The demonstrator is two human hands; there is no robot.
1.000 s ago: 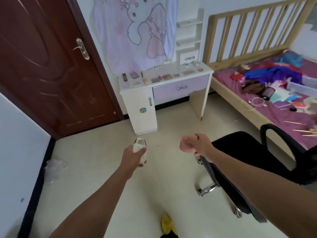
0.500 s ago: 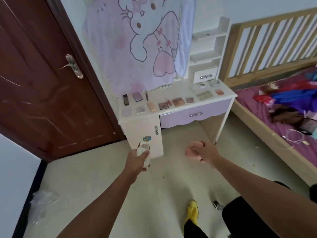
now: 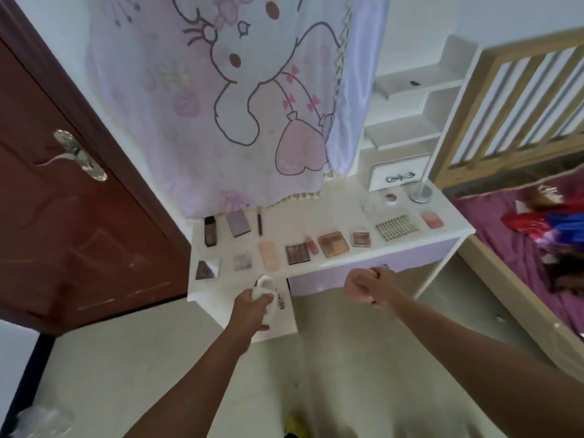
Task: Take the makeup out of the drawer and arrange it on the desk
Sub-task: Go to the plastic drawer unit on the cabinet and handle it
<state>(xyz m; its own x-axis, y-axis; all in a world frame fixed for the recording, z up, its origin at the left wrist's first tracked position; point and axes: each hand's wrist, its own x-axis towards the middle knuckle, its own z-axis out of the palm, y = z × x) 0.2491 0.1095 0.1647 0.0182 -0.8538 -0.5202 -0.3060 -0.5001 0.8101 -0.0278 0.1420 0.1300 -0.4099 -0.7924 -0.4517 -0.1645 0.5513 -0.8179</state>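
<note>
The white desk [image 3: 328,210] carries several makeup items in rows, among them a brown eyeshadow palette [image 3: 297,254], a peach blush compact [image 3: 333,244], a purple box [image 3: 238,223] and a dark bottle [image 3: 210,231]. Its lilac drawer [image 3: 423,255] looks closed, with the handle partly behind my right hand. My left hand [image 3: 252,308] grips a small white rounded object [image 3: 264,287] just before the desk's front left edge. My right hand [image 3: 369,286] is curled into a fist in front of the drawer; nothing shows in it.
A brown door [image 3: 63,200] stands to the left. A cartoon-print cloth [image 3: 240,99] hangs over the desk's back. White shelves with a small drawer [image 3: 398,177] rise at the back right. A wooden bed [image 3: 518,147] with clutter lies to the right.
The view has come much closer to the desk. Both hands have moved forward with it, from mid-floor to the desk's front edge. The black chair has dropped out of view.
</note>
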